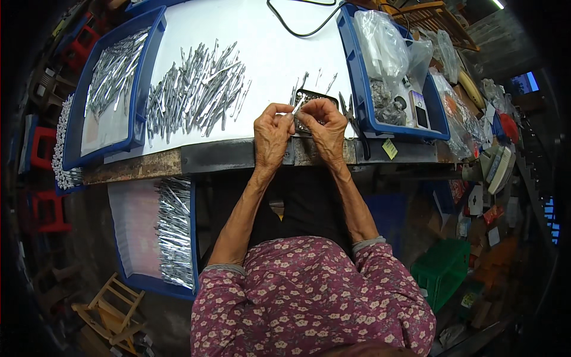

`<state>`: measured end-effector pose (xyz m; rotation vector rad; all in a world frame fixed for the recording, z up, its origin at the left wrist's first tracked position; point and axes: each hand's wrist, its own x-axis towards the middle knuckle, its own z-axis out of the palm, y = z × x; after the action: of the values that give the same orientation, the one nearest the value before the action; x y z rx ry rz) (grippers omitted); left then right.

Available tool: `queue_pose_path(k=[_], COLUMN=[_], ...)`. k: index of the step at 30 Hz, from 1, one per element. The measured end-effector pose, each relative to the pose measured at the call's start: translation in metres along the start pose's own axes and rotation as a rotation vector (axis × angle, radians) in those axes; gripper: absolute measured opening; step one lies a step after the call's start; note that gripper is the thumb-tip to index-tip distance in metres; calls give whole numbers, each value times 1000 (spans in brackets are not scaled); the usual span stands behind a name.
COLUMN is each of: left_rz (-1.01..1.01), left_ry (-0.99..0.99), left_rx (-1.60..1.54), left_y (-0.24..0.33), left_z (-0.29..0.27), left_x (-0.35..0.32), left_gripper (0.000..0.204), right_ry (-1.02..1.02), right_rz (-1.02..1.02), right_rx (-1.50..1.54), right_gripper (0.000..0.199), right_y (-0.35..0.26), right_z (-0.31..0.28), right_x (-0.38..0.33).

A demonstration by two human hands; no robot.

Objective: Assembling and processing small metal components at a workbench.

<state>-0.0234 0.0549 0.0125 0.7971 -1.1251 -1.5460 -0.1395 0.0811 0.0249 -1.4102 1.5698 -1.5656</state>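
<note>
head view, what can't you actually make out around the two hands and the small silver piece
- Head view: thin silver metal piece between left hand and right hand, too small to tell its shape.
- Small dark tray: contents hidden by fingers.
- Clear plastic bags in the blue plastic bin: contents blurred.

The white tabletop (267, 53) is bare through its middle, from the black cable (303, 27) at the far end down to the small dark tray (315, 98); a hand could pass there freely. Leftward, a spread heap of silver metal pieces (196, 92) blocks the way, touching the blue tray (113, 83) beyond it. Rightward, the wall of a blue bin (360, 83) with plastic bags closes that side. A few loose metal pieces (303, 80) lie just behind the dark tray. Both hands crowd the near edge.
</note>
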Motion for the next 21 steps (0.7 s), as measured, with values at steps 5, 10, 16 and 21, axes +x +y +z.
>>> queue_pose_path(k=[5,10,16,21], left_rz=[-65,-247,-113,85], left_ry=[-13,-111,-49,95], left_rx=[-64,-308,-131,133], left_y=[8,19,20,5], left_z=[-3,-10,1,12], left_x=[-1,0,-2,-1], left_gripper=[14,12,11,8], right_ry=[17,-39,-118,-83], right_rz=[-72,7,223,242], right_rx=[13,106,508,507], right_gripper=[14,17,30,33], right_y=[1,-8,3,2], right_z=[2,-4,-10,-5], right_x=[2,5,10,12])
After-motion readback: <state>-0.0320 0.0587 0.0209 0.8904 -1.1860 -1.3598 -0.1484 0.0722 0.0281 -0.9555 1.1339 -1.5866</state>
